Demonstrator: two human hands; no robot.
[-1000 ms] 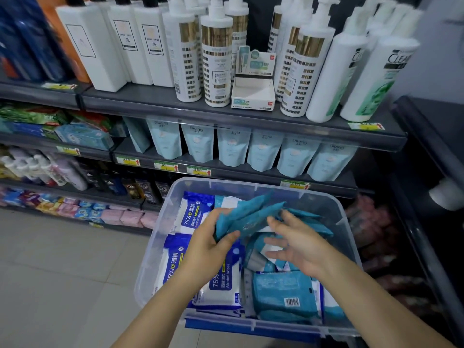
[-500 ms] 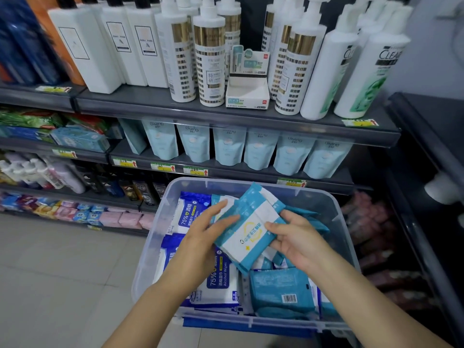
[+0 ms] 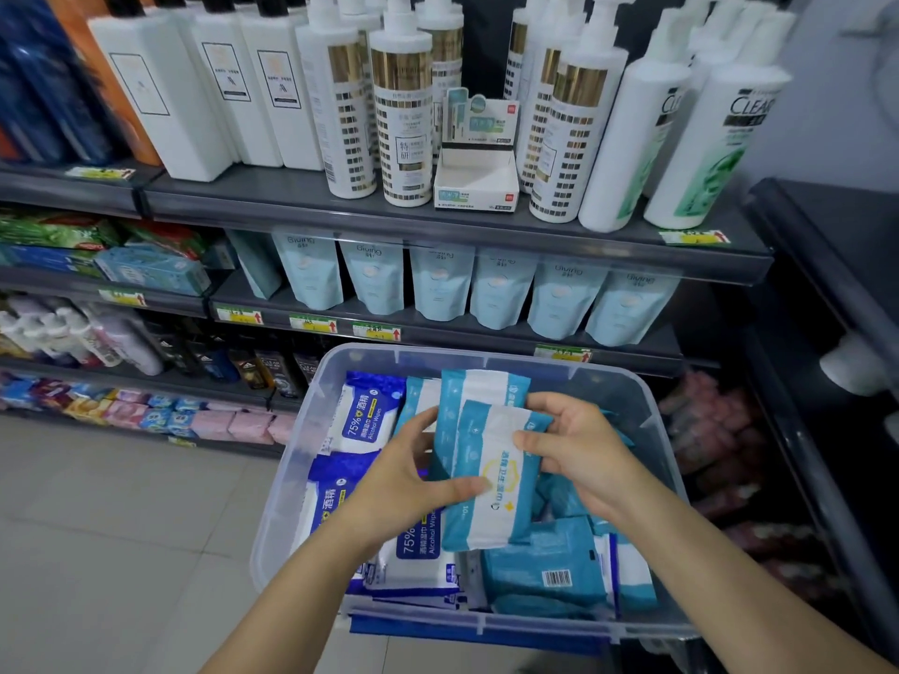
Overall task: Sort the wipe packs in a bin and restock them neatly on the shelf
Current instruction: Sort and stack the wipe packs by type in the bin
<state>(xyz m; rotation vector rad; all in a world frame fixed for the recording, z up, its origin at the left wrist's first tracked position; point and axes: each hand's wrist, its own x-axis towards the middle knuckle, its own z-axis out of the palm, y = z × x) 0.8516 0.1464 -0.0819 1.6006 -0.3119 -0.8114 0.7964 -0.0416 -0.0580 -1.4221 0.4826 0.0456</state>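
A clear plastic bin (image 3: 486,356) sits low in front of the shelves, holding wipe packs. Dark blue 75% alcohol wipe packs (image 3: 362,420) lie along its left side and light blue packs (image 3: 545,566) fill its right side. Above the bin I hold a small stack of light blue and white wipe packs (image 3: 486,474), face up. My left hand (image 3: 404,484) grips the stack's left edge with the thumb across the front. My right hand (image 3: 574,445) holds its right edge, fingers over the top pack.
The top shelf (image 3: 301,201) carries white pump bottles and a small open white display box (image 3: 476,182). Pale blue refill pouches (image 3: 501,284) line the shelf below. Lower shelves at left hold bottles and pink packs. A dark rack (image 3: 827,265) stands at right. Tiled floor at left.
The fanned light blue packs have been gathered into a squared stack, turned face up and held more upright between both hands. The view has shifted slightly.
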